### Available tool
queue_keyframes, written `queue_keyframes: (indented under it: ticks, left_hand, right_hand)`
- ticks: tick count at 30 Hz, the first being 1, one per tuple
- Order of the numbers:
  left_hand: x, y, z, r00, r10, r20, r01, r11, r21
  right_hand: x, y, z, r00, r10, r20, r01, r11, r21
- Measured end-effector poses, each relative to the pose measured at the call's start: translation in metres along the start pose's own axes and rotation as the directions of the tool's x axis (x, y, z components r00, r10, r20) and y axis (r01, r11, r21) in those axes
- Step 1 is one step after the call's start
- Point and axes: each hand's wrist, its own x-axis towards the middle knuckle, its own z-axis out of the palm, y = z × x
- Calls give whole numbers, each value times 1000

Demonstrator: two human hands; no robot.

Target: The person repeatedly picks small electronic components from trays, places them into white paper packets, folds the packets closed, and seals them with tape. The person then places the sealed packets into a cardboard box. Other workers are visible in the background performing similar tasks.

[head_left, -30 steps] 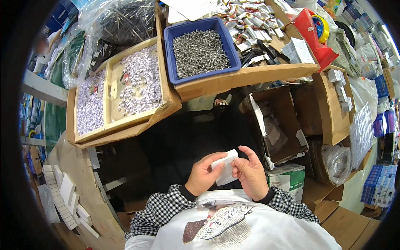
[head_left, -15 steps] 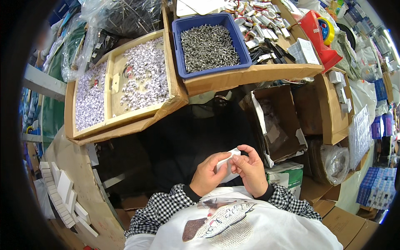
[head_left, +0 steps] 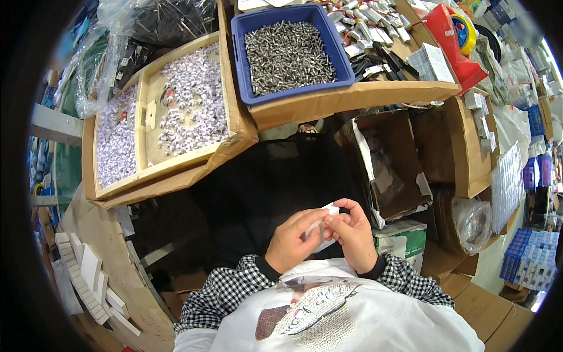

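In front of my lap I hold a small white box, apparently of thin card, partly hidden by my fingers. My left hand is closed around its left side, thumb and fingers bent over it. From the right, my right hand pinches the upper part of it between thumb and fingertips. Both hands are well below the bench, nearest to my white apron. What the fingertips touch on the far side of the box is hidden.
A blue bin of small metal parts sits on the cardboard-edged bench ahead. Left of it is a wooden tray of small white-purple pieces. An open carton stands right; white boxes lie left. A red tape dispenser stands far right.
The view has shifted slightly, so the bench sits a little higher and further left. My hands stay together on the box; my right fingers have moved slightly over its upper end.
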Motion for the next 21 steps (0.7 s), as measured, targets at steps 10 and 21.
queue_keyframes:
  ticks: [10,21]
  left_hand:
    - [-1,-23,16,974,-138,-182,112,983,-145]
    - [-24,36,-56,959,-245,-142,207,949,-236]
  right_hand:
    - [7,-2,-16,993,93,71,-59,925,-375]
    - [5,-27,25,920,154,361,119,767,-630]
